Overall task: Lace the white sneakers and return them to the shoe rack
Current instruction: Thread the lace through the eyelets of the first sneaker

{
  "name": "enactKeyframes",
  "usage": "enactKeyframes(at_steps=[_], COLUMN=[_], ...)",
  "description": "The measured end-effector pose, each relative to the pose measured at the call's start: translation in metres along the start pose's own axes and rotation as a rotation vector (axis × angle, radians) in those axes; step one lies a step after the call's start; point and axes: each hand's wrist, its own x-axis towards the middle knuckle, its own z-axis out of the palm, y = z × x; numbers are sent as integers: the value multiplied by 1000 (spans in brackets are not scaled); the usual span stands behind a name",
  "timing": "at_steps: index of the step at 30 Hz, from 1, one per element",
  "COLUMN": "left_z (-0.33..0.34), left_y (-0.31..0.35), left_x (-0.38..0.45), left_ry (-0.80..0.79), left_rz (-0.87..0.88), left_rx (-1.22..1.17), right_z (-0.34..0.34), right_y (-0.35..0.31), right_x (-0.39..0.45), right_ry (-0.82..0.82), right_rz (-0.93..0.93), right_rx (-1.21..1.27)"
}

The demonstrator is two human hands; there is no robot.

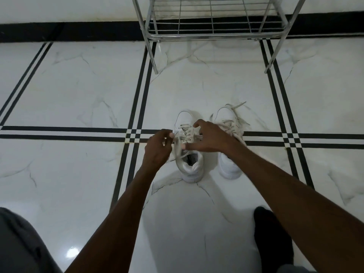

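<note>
Pinched between your left hand (157, 148) fingertips is a lace (178, 147) of the left sneaker (189, 154); your right hand (211, 137) hovers over the same shoe with fingers spread, and whether it holds any lace you cannot tell. You have two white sneakers side by side on the marble floor (78, 91), the right sneaker (229, 150) partly hidden under your right wrist, its laces loose. One chrome shoe rack (212, 34) stands just beyond, with open floor between it and the toes.
</note>
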Motion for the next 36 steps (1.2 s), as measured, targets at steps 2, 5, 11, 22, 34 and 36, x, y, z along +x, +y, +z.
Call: enactKeyframes(at_steps=[2,5,11,22,34,36], left_z=[5,10,10,12,17,17], left_y=[9,15,13,4,2,1], left_x=[1,5,6,8,9,9], left_ry=[-10,-43,-49,-54,-27,-32], left_rz=[33,58,41,3,-8,-1], left_rx=[-9,-6,-12,-53,-55,-59], right_z=[11,10,-24,-25,-30,-22], right_y=[-2,-8,-9,-8,-28,-22], right_x=[2,6,17,4,14,21], right_ry=[2,-14,-65,-281,-72,-20], right_rz=[4,12,-98,148,-121,-173], right_rx=[-82,-183,-244,65,-64,-98])
